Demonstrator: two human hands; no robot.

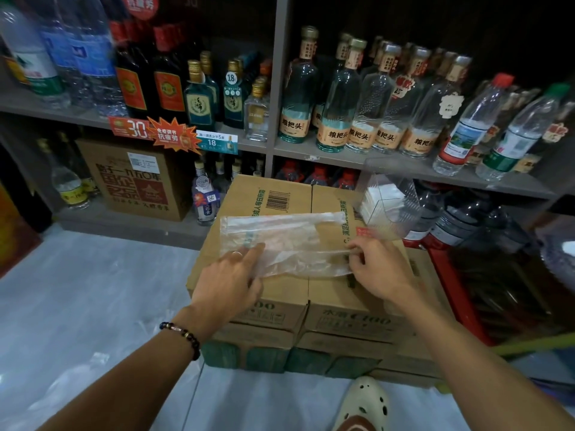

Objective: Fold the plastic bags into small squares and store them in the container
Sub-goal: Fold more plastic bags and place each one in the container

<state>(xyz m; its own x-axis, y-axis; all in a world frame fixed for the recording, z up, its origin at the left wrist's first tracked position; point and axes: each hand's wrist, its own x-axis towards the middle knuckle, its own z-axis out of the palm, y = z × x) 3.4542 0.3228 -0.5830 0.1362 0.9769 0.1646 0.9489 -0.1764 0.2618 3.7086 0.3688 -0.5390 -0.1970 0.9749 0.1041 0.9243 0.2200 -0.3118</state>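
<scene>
On top of a stack of cartons (280,293) in a shop aisle, a clear plastic bag (280,241) lies spread flat, its long side running left to right across the two upper cartons. The left hand (227,278) rests on the bag's near left corner with fingers nearly straight and flat, pressing the film down; a ring shows on one finger and a beaded bracelet (183,335) circles the wrist. The right hand (378,269) is at the bag's near right end, where its fingers curl and pinch the edge of the film between thumb and fingertips. The near edge of the bag looks crumpled and partly doubled over between the two hands, while the far edge lies smoother.

Just beyond the bag's right end, a clear container (389,197) stands on the far right corner of the cartons, tilted in view, with a pile of white folded squares (378,199) inside it. The container is near the bag but whether they touch cannot be told.

Behind the cartons runs a grey shelf (342,157) filled with bottles (334,98), glass ones with tan labels in the middle and plastic water bottles to the right and upper left. Orange price tags (149,130) hang from the shelf edge on the left, above a brown box (137,178) on the lower level. A red rack (457,284) with dark bottles stands to the right of the cartons. A cream perforated shoe (364,402) shows on the pale floor (93,290) at the bottom.
</scene>
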